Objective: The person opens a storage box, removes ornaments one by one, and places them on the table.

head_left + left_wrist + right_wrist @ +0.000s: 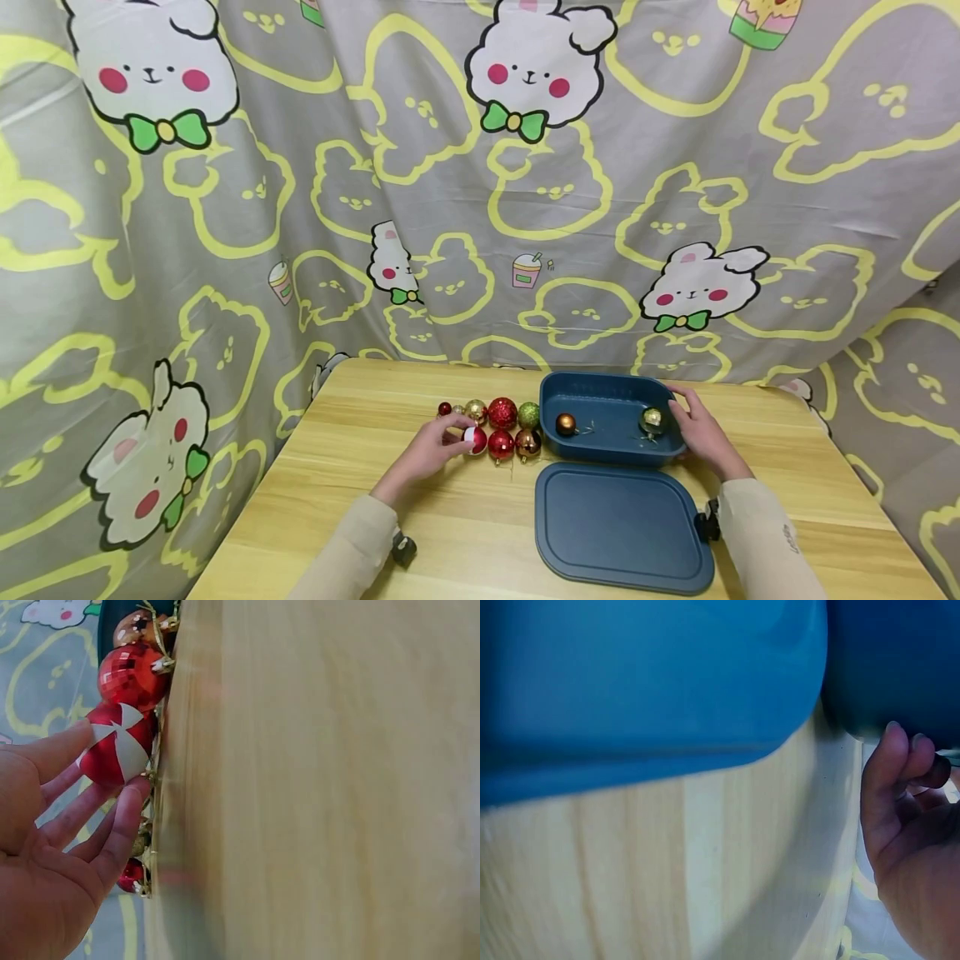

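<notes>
No readable text showing anywhere. Small mark on right sleeve [784, 533] is appearing too blurred to read; cloth [480, 183] is bearing pictures only.

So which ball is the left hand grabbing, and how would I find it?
Look at the wooden table, then just left of the blue box, where shiny balls sit in two short rows. In the nearer row, the ball farthest from the box is between the fingertips of the left hand. It is the only red one with white patches; the other balls are one colour.
</notes>
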Demonstrator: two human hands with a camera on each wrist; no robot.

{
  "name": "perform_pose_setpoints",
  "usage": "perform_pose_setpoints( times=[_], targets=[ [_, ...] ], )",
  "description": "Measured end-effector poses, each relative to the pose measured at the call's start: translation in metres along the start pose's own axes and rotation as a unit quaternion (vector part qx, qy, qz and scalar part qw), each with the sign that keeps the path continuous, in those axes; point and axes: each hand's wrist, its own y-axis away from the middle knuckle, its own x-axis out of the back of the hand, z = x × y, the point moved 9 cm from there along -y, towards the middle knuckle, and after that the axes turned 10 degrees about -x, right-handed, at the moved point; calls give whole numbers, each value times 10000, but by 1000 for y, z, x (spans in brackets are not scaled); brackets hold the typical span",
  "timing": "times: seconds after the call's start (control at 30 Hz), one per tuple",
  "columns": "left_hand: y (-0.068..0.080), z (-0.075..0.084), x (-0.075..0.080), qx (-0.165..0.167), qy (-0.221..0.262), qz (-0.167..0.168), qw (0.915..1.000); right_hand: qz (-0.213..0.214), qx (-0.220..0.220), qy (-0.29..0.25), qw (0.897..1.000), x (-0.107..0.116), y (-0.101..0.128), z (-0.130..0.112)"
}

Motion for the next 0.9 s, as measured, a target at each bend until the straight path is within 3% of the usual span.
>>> perform_pose_setpoints(
  times=[0.33,0.9],
  targets=[
    [-2,-5,-4,25,-38,-73,10000,-21,-23,-7,10000,0,0,1],
    [-1,-2,0,-60,-15,84,9999,19,-32,44,10000,0,3,-2]
  ],
)
